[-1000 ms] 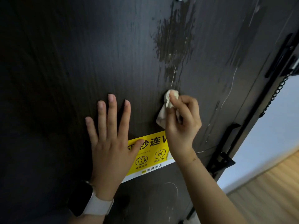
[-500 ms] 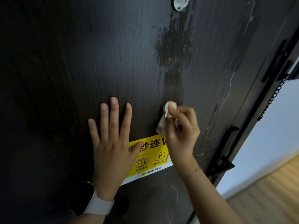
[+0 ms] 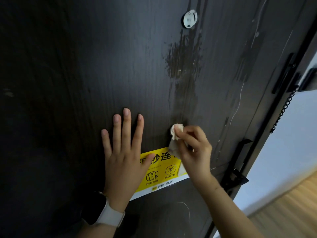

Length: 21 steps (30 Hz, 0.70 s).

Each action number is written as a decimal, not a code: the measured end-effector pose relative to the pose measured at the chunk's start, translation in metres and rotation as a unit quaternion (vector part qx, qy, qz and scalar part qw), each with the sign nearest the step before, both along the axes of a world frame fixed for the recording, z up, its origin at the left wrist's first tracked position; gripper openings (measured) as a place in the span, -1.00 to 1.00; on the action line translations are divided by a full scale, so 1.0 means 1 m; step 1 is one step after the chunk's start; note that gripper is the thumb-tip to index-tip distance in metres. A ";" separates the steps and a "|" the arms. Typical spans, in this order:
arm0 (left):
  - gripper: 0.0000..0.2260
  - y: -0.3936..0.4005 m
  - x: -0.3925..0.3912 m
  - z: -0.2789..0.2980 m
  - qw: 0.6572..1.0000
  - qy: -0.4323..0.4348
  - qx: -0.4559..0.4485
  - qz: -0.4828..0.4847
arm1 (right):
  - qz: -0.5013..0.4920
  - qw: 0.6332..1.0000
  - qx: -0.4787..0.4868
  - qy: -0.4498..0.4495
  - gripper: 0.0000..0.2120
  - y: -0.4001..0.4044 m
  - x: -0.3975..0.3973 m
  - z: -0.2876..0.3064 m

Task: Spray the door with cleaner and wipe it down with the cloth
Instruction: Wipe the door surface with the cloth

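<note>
A dark wood-grain door (image 3: 77, 74) fills most of the view. A wet streak (image 3: 184, 66) runs down it below a round silver peephole cover (image 3: 189, 18). My right hand (image 3: 193, 148) pinches a small crumpled white cloth (image 3: 175, 134) and presses it against the door at the streak's lower end. Flat on the door to its left lies my left hand (image 3: 123, 152), fingers spread straight, thumb touching a yellow sticker (image 3: 161, 170). No spray bottle is in view.
The door's right edge carries black hardware: a latch bracket (image 3: 238, 176) and a hanging chain (image 3: 283, 110). Beyond the edge are a pale wall (image 3: 291, 152) and wooden floor (image 3: 288, 212). A white watch band (image 3: 109, 215) is on my left wrist.
My right hand has slid the cloth a little down the door along the wet streak. The view has tilted up, so the peephole cover now shows. My left hand stays flat.
</note>
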<state>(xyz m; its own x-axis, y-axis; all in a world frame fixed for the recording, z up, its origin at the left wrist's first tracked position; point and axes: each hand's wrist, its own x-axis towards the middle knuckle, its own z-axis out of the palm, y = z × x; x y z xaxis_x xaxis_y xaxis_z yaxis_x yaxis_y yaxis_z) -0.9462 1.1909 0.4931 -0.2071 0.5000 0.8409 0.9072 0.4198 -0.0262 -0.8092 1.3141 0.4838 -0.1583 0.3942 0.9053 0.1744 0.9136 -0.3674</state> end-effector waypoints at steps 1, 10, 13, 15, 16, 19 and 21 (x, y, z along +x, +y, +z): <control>-0.01 -0.001 0.000 0.000 1.000 -0.002 -0.003 -0.003 | 0.009 1.000 -0.008 -0.011 -0.76 0.003 0.007 0.007; -0.33 -0.035 -0.004 0.006 0.997 -0.023 0.046 -0.059 | -0.057 0.983 -0.039 0.169 -0.75 0.007 -0.013 0.036; -0.34 -0.050 -0.013 0.009 0.995 -0.031 0.088 -0.025 | 0.027 0.998 0.042 0.031 -0.70 -0.031 -0.045 -0.008; -0.34 -0.060 -0.024 0.011 0.996 -0.025 0.086 -0.011 | 0.074 0.986 0.121 -0.083 -0.65 -0.044 -0.051 -0.026; -0.34 -0.065 -0.030 0.012 0.996 -0.022 0.081 -0.005 | 0.082 0.979 0.149 -0.117 -0.64 -0.041 -0.049 -0.023; -0.31 -0.075 -0.046 0.016 0.996 -0.025 0.079 0.018 | 0.025 0.987 0.148 -0.057 -0.78 -0.013 -0.031 0.018; -0.28 -0.076 -0.054 0.017 0.997 -0.023 0.069 0.031 | -0.032 0.993 0.082 0.084 -0.89 0.010 -0.016 0.061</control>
<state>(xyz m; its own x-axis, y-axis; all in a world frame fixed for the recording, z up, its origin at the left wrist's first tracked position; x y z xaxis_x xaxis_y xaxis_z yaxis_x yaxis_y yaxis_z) -1.0004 1.1149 0.5105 -0.2735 0.3653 0.8898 0.8782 0.4722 0.0761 -0.8249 1.3244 0.5450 0.0201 0.2444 0.9695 0.1834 0.9523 -0.2439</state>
